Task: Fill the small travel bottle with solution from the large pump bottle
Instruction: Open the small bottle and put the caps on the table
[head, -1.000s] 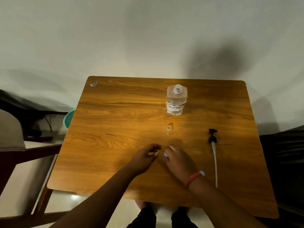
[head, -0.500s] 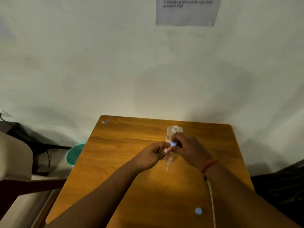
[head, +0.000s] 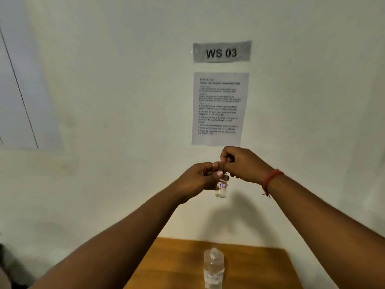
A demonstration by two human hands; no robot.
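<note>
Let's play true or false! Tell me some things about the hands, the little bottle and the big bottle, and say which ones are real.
1. The left hand holds the small travel bottle up in the air. True.
2. The large bottle lies on its side. False: it stands upright on the table.
3. The right hand is at the top of the small bottle. True.
4. The sign on the wall reads WS 07. False: it reads WS 03.
5. The right wrist is bare. False: it wears a red thread band.
</note>
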